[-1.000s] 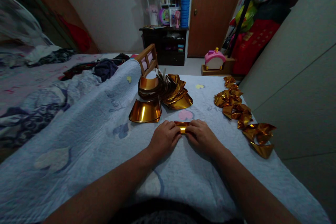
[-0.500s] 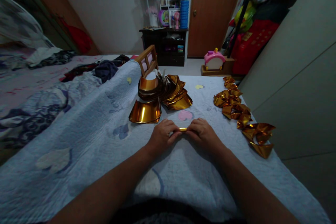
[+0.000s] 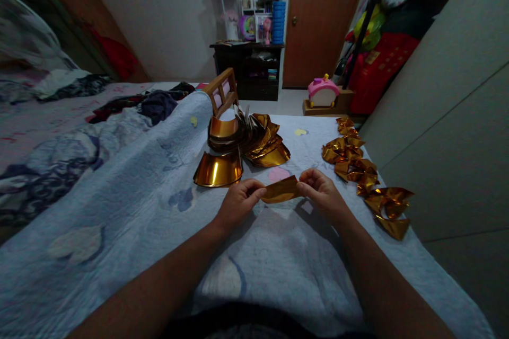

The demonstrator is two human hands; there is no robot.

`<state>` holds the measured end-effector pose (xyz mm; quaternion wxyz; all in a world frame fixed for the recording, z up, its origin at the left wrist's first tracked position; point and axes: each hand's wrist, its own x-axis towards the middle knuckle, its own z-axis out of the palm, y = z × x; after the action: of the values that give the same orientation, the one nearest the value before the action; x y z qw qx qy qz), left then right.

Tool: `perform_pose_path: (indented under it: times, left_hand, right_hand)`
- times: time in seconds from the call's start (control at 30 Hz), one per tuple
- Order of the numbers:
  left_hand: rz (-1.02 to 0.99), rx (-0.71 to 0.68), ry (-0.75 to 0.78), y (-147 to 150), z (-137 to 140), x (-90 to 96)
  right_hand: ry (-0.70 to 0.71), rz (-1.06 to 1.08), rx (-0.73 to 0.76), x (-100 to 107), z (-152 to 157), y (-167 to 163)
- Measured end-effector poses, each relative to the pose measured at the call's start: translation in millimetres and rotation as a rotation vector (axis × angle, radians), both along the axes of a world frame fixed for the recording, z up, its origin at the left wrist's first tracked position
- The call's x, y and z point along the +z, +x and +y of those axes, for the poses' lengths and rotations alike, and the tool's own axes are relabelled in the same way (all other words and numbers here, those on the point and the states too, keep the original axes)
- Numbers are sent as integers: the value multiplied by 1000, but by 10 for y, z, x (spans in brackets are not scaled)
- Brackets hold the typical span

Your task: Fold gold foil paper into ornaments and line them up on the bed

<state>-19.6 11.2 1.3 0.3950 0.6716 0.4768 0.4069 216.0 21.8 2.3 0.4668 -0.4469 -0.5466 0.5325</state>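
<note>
A folded strip of gold foil paper is stretched between my hands, just above the quilt. My left hand pinches its left end between thumb and fingers. At the right end, my right hand holds it the same way. Beyond my left hand lies a fanned pile of curved gold foil sheets, some showing pale undersides. Folded gold foil pieces form a row along the right side of the quilt.
A light blue quilt with heart shapes covers the surface under my hands. Behind the foil pile stands a small wooden frame. Crumpled clothes lie to the left. A pale cabinet side borders the right edge.
The foil was a narrow roll or fold between my closely set hands. Now it shows as a wider flat strip, tilted up, and my hands are farther apart.
</note>
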Motion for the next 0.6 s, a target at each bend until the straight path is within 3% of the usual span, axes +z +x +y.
perform_pose_path:
  times: [0.13,0.4,0.6]
  left_hand:
    - [-35,32,-29,41,-8,-31]
    - [12,74,60,59,-30,-62]
    - [-34,73,8,80,-38,-54]
  right_hand:
    - [-18,-3,-64,-50,27,-20]
    - [8,-22,-94,-55,30,-33]
    - [35,54,-230,-88,51,-32]
